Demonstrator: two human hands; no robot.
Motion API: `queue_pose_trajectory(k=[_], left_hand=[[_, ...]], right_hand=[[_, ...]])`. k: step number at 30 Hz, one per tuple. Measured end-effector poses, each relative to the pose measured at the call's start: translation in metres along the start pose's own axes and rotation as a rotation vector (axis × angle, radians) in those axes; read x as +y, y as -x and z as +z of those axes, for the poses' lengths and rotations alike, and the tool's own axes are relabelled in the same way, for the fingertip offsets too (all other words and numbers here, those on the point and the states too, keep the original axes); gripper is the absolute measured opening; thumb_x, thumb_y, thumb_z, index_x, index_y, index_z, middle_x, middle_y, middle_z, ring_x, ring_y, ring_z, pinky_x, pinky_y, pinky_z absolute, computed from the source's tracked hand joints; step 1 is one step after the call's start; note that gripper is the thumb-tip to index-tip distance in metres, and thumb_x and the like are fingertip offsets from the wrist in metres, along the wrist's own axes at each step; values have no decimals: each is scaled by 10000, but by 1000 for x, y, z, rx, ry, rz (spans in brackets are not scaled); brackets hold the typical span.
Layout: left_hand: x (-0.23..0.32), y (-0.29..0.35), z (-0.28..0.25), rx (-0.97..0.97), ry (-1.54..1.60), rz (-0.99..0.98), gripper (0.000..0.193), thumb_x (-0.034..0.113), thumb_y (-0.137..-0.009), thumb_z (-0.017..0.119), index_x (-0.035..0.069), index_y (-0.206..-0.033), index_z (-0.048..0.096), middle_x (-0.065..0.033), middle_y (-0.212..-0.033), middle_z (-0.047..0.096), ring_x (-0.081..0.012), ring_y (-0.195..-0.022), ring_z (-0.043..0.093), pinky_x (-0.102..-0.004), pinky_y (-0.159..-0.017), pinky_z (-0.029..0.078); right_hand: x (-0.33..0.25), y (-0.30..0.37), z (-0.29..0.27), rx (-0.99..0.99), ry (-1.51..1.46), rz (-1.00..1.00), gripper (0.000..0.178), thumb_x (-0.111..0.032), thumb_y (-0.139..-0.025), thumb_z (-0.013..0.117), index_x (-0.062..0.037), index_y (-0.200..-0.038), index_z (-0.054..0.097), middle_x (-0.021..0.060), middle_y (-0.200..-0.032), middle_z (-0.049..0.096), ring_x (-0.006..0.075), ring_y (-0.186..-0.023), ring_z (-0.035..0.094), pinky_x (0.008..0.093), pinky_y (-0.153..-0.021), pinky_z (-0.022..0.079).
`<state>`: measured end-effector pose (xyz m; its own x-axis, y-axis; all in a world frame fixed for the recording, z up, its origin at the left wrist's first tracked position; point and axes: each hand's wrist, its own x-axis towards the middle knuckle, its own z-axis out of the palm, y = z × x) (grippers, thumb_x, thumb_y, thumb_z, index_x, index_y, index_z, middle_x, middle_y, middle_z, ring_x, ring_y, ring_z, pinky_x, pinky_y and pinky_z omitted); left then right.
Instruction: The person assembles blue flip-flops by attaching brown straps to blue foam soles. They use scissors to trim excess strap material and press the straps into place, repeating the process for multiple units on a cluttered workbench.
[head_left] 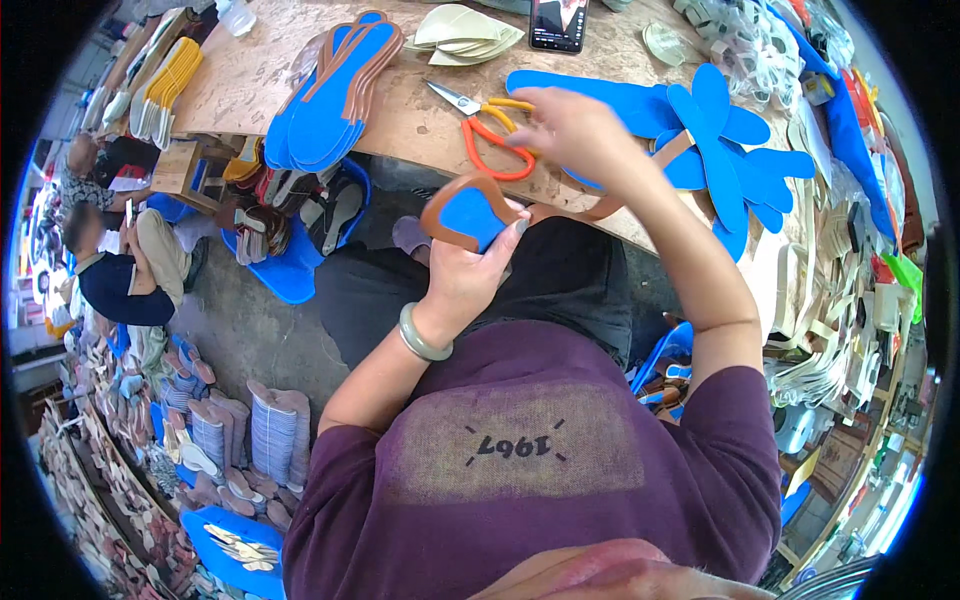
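Observation:
My left hand (468, 275) is closed around a blue insole piece (470, 215) with a brown border, held up in front of the table edge. A brown strip (590, 210) runs from near that hand to the right and passes behind my right forearm. Scissors (460, 103) with yellow and orange handles lie on the table, blades pointing to the far left. My right hand (575, 130) is at their yellow handle, its fingers blurred and partly overlapping it. Whether they grip the handle does not show. Blue insoles (710, 140) lie fanned out right of this hand.
A stack of brown-edged blue insoles (325, 115) overhangs the table's left front edge. Behind the scissors are cream pieces (465, 35) and a phone (558, 25). A blue basket (285, 270) with shoe parts stands below left. Another person (125, 265) sits farther left.

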<state>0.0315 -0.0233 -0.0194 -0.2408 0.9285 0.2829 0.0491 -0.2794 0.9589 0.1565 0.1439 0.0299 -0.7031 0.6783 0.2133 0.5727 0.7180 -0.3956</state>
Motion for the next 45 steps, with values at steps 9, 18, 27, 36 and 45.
queue_pose_trajectory(k=[9,18,27,36,45], left_hand=[[18,-11,-4,40,559,-423,244,84,-908,561,-8,-1130,518,-135,-975,657,-233,-929,643,-351,-829,516],[20,-28,-7,113,638,-448,242,120,-907,570,-45,-1083,572,-138,-1028,643,-242,-953,646,-364,-819,533],[6,-27,-4,21,-91,271,123,60,-943,524,-28,-1004,584,-141,-1018,645,-217,-964,621,-319,-851,493],[-5,-16,-4,15,-565,638,392,62,-627,758,98,-996,629,-82,-942,515,-241,-864,541,-311,-718,461],[8,-21,-21,-37,-149,75,139,79,-877,639,-15,-968,594,-86,-1011,588,-186,-891,572,-307,-806,455]], right_hand=[[16,-38,44,-223,-181,87,576,-310,-762,686,-111,-1273,506,180,-1011,651,325,-905,635,403,-803,490],[-29,78,-65,246,-878,-32,678,-349,-871,635,-67,-1414,342,68,-985,560,84,-637,514,221,-540,429],[-54,184,2,-274,-945,439,867,-620,-684,716,-66,-1289,436,24,-796,531,140,-705,540,273,-661,438],[-56,169,11,-211,-791,391,798,-529,-721,737,-60,-1283,419,103,-815,567,253,-740,579,345,-726,461],[-61,151,-1,-265,-717,544,634,-388,-726,787,-28,-1180,530,139,-774,597,246,-702,595,334,-691,477]])
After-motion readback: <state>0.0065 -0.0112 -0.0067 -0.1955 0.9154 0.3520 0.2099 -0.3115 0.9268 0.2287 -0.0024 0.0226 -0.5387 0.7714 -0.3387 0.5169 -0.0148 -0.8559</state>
